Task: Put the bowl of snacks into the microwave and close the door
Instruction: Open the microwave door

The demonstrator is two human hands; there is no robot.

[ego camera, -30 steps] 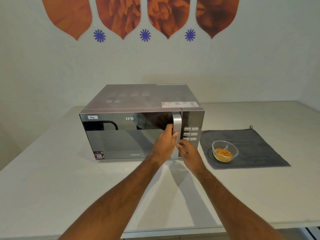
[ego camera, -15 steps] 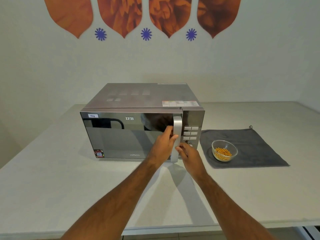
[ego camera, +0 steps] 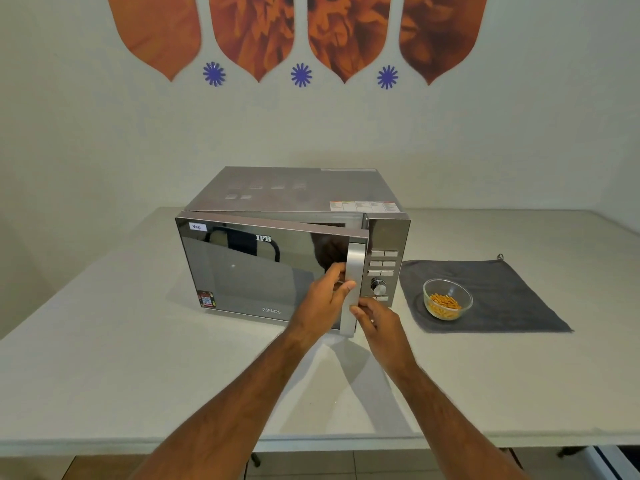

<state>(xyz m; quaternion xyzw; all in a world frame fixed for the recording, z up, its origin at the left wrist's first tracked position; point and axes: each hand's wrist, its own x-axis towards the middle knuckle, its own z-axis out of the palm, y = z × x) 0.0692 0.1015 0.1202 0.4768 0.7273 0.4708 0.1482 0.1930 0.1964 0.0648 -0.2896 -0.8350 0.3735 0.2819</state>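
A silver microwave (ego camera: 298, 192) stands in the middle of the white table. Its mirrored door (ego camera: 256, 271) is swung out a little at the handle side. My left hand (ego camera: 323, 301) is wrapped around the vertical silver handle (ego camera: 353, 282). My right hand (ego camera: 375, 318) touches the handle's lower part with its fingertips, just below the control panel (ego camera: 382, 268). A clear glass bowl of orange snacks (ego camera: 446, 299) sits to the right of the microwave, apart from both hands.
The bowl rests on a dark grey cloth (ego camera: 491, 292) spread on the table (ego camera: 104, 358). A wall with orange decorations rises behind the microwave. The table's front edge runs near the bottom of the view.
The microwave door was flush with the front before and now stands slightly ajar. My left hand moved toward me with the handle. The control dial is now uncovered.
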